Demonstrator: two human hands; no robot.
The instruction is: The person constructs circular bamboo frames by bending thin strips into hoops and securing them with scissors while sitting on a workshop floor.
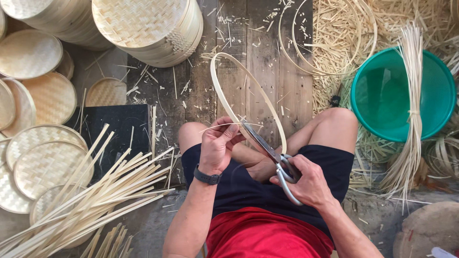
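Bamboo hoop [224,91] stands over my knees, above the plank floor [263,57], and my left hand [217,145] pinches it shut at the lower rim along with a thin strip [215,127]. My right hand [308,184] is curled tight through the handles of the scissors [267,150], blades angled up at the hoop. By the floor's right edge, a green basin [382,95] carries a tied bundle of splints [412,95] across its rim. Woven trays [48,162] stack up left.

I count one pair of scissors [267,149], one green basin [382,95], two stacks of woven lids [143,24].
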